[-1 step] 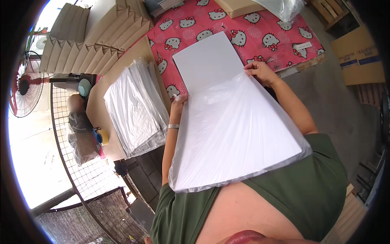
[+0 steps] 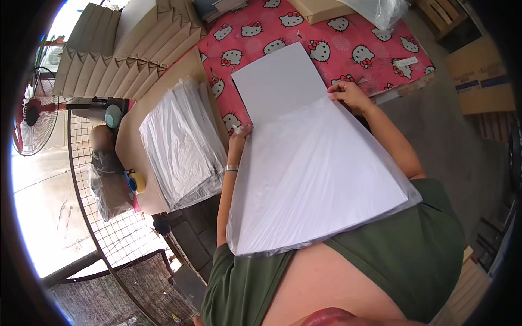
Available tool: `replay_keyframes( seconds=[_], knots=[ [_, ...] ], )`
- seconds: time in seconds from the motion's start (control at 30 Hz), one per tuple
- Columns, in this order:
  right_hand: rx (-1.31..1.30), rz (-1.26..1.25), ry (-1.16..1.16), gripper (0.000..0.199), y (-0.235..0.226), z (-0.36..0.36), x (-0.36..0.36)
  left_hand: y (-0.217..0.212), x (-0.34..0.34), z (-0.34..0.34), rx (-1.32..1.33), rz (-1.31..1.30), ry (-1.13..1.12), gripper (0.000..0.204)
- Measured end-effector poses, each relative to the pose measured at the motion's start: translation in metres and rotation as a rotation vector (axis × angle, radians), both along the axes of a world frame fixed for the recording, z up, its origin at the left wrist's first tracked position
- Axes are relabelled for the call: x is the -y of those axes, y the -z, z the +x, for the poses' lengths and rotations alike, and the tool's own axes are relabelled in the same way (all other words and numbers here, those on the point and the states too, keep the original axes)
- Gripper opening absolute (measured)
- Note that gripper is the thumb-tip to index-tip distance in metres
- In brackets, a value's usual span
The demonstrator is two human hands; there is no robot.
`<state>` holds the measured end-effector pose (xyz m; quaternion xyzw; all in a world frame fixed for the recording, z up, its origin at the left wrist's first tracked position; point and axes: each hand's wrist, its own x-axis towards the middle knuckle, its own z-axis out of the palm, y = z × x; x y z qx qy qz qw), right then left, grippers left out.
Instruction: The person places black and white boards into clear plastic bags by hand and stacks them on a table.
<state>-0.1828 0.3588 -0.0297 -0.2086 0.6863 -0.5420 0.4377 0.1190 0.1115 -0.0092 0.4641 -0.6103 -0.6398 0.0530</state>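
A large white board (image 2: 277, 81) lies slanted from my torso up onto a red cloth, its upper part sticking out of a clear plastic bag (image 2: 321, 179) that covers the lower part. My left hand (image 2: 238, 136) pinches the left corner of the bag's mouth. My right hand (image 2: 348, 93) grips the right corner of the mouth, on the board's edge. The bag's closed end rests against my green shirt.
To the left, a stack of bagged sheets (image 2: 182, 144) lies on a brown cardboard surface (image 2: 128, 146). The red cat-patterned cloth (image 2: 353, 49) covers the table ahead. Folded cardboard pieces (image 2: 125, 49), a fan (image 2: 32, 117), a wire grid (image 2: 109, 228) and a cardboard box (image 2: 481, 76) stand around.
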Motion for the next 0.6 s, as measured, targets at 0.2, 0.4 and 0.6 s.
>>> replay_keyframes(
  seconds=[0.2,0.4,0.6],
  knots=[
    [-0.727,-0.034,-0.149,0.027,-0.044,0.004,-0.017,-0.004,-0.021,0.016,0.059,-0.859,0.084,0.037],
    [-0.804,-0.365,-0.569,0.034,-0.131,0.045,-0.049,-0.136,-0.085,0.066,-0.174,-0.812,0.442,0.056],
    [-0.719,-0.646,-0.640,0.032,-0.095,0.042,-0.002,-0.134,-0.072,0.060,-0.322,-0.722,0.117,0.020]
  ],
)
